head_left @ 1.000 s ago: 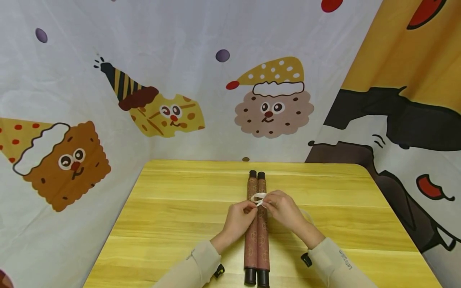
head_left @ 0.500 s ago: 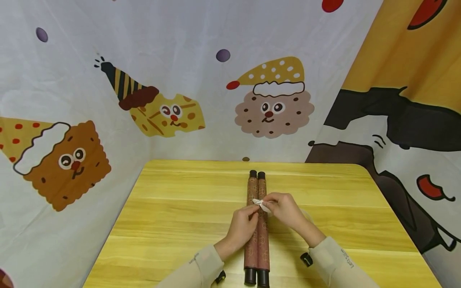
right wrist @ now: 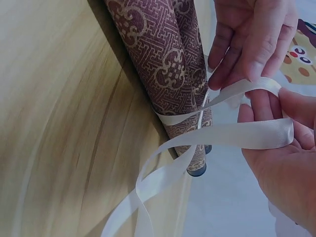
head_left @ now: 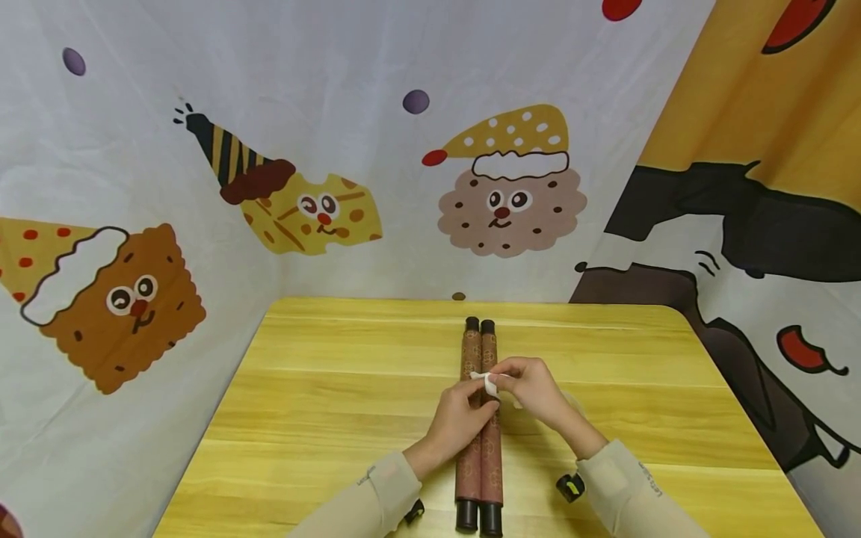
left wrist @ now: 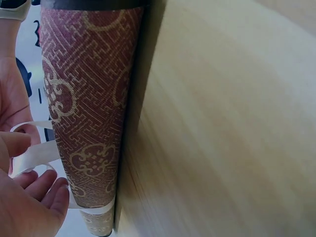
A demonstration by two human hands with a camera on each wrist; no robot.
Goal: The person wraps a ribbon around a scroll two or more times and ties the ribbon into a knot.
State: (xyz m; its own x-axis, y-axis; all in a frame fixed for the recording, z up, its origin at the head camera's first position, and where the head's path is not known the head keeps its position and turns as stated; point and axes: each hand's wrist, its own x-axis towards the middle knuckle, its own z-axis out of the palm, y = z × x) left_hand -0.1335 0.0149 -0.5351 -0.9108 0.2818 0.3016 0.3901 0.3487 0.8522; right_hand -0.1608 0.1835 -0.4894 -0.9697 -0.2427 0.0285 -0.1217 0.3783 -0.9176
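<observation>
Two scrolls (head_left: 491, 448) lie side by side, rolled in reddish-brown patterned brocade with black end knobs. A white ribbon (right wrist: 177, 117) circles them near their far half, and its loops stand up between the hands. My left hand (head_left: 457, 422) reaches over the left scroll, thumb and fingertips at the ribbon. From the other side my right hand (head_left: 538, 396) pinches the ribbon; in the right wrist view this right hand (right wrist: 286, 168) has a band of it across the fingers. The brocade roll (left wrist: 94, 98) fills much of the left wrist view, with the left hand (left wrist: 29, 207) beside it.
The scrolls rest on a yellow wood-grain table (head_left: 323, 388). Loose ribbon tails (right wrist: 143, 192) hang over the tabletop on the right. A white curtain (head_left: 377, 60) with cartoon food prints stands behind the table's far edge.
The ribbon loop that stood up between the fingers has dropped and drawn in smaller. My left hand has shifted a little right over the scrolls; the right hand stays nearly in place.
</observation>
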